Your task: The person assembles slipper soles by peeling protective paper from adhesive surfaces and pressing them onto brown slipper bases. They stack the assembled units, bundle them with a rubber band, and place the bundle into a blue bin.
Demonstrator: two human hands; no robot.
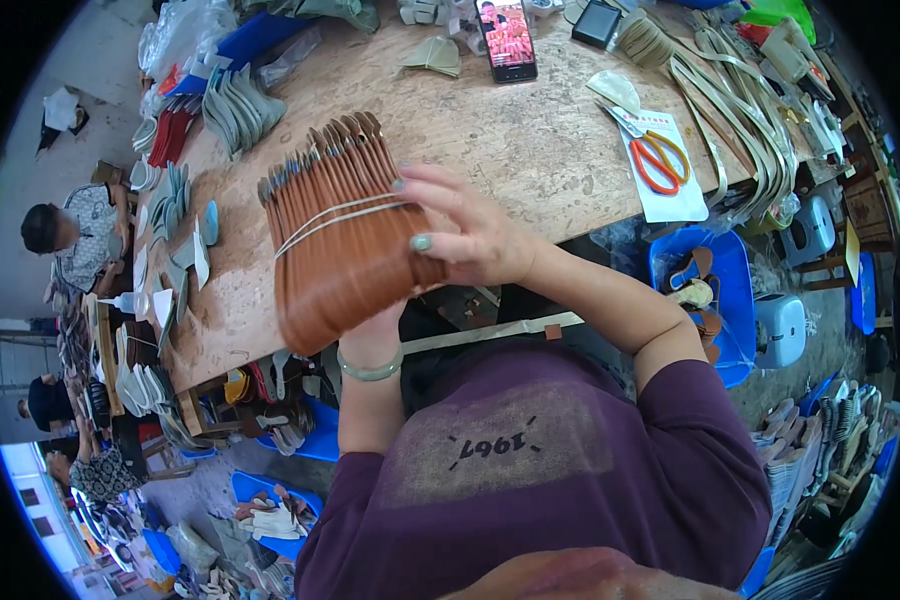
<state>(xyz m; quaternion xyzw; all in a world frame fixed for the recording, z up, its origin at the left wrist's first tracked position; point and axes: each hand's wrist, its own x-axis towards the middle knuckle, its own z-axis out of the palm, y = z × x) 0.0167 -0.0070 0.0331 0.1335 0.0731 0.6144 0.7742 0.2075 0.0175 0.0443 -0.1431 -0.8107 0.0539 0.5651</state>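
Note:
A thick bundle of brown leather straps [335,235], bound by a pale rubber band, is held over the near edge of a wooden worktable [510,140]. My left hand [375,322] supports the bundle from beneath; a green bangle sits on that wrist. My right hand [465,235] presses on the bundle's right side, fingers spread over the straps.
On the table lie a phone [507,38], orange-handled scissors [658,160] on white paper, long beige strips [740,100] and stacks of grey and red cut pieces [232,105]. A blue bin [735,300] with shoe parts stands at right. Other people sit at left [70,235].

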